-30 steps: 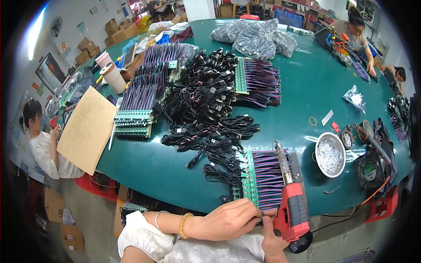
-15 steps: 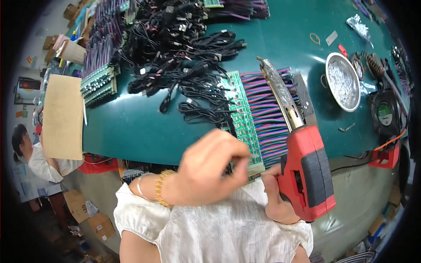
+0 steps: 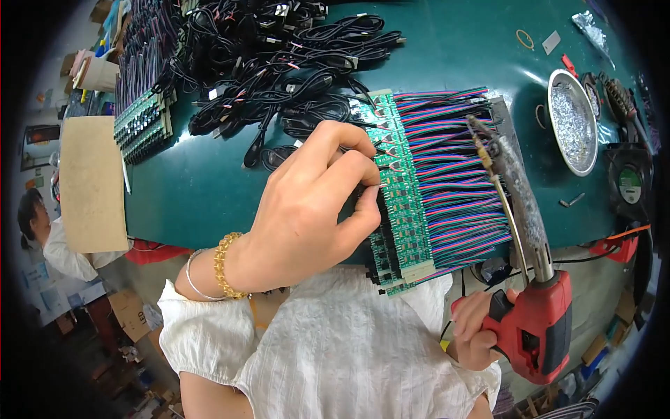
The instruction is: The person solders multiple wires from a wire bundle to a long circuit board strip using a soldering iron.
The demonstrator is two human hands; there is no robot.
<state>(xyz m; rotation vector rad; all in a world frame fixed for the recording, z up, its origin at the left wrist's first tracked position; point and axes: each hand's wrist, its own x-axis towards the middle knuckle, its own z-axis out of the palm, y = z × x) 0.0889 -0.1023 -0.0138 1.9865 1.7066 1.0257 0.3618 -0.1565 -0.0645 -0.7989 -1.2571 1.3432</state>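
Observation:
My left hand [image 3: 300, 202] is over the left edge of a green circuit board panel [image 3: 408, 216], with thumb and fingers pinched together. Whatever the fingertips hold is hidden behind them. Rows of coloured wires [image 3: 460, 185] run from the panel's right side. At the lower right, my right hand [image 3: 478, 332] is wrapped round the grip of a red and black soldering gun [image 3: 551, 335]. Its long barrel slants up and left, and the tip lies above the wires, apart from my left hand. A few short red leads stand on the panel near my left fingertips.
Bundled black cables [image 3: 300, 84] are heaped beyond my left hand. More wired boards [image 3: 143, 126] are stacked at the left, beside a brown cardboard sheet [image 3: 91, 185]. A metal bowl [image 3: 592, 150] and a small fan [image 3: 628, 185] occupy the right. A co-worker [image 3: 42, 220] sits far left.
My left hand has moved up to the panel's left edge. The soldering gun has shifted right and down, away from the panel. The whole view has shifted slightly.

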